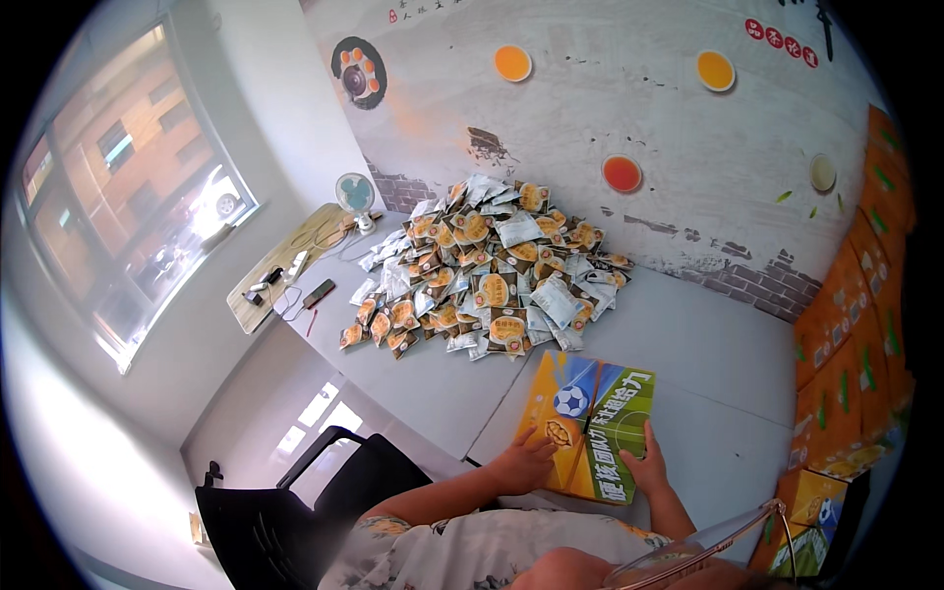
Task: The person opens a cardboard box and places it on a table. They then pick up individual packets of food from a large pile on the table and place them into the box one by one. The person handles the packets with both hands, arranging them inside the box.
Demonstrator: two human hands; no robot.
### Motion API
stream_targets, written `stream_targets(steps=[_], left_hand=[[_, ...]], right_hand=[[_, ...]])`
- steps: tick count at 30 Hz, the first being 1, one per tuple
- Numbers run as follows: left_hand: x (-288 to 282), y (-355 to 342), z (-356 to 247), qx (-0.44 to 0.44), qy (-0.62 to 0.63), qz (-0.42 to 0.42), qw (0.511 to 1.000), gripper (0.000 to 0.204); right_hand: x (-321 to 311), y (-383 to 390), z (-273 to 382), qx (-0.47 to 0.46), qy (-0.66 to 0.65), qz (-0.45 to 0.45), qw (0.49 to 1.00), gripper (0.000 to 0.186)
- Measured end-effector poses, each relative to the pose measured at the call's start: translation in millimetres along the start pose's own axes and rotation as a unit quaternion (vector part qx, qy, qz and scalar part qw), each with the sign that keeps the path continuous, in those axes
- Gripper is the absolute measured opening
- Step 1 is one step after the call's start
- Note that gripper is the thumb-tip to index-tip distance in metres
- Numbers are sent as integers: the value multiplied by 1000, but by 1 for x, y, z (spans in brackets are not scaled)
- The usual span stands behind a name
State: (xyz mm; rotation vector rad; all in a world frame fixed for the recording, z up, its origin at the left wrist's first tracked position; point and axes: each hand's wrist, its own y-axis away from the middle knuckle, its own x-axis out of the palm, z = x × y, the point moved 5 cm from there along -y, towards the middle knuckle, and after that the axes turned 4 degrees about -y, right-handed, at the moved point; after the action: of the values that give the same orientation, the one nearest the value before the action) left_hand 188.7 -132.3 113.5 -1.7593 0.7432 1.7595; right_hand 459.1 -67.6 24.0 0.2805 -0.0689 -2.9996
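In front of me a colourful cardboard box lies on the grey table, its printed top in blue, green and orange with a football and a nut picture. My left hand rests at the box's left edge, fingers spread and the tips over its top. At the right edge is my right hand, fingers stretched along the side and the thumb over the top. Neither hand wraps round the box. Beyond it rises a big heap of small snack packets, some showing brown and orange fronts, others silvery backs.
Orange cartons stand stacked along the right, with another printed box below. A black chair is at my left. On the table's far left are a phone, a red pen, a power strip and a small fan.
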Motion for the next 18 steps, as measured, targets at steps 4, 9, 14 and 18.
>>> stream_targets(steps=[4, 9, 14, 18], left_hand=[[14, 5, -17, 72, 43, -84, 993, 26], [20, -13, -38, 71, 27, -60, 995, 23], [15, -10, -35, 92, 2, -132, 987, 19], [-1, -22, -39, 134, -39, -58, 988, 16]], right_hand=[[4, -1, 8, -35, 33, -5, 999, 85], [2, -3, 2, -51, 13, -12, 999, 84], [3, -2, 10, -47, 15, -6, 999, 83], [-1, -3, 5, -58, 60, -15, 996, 84]])
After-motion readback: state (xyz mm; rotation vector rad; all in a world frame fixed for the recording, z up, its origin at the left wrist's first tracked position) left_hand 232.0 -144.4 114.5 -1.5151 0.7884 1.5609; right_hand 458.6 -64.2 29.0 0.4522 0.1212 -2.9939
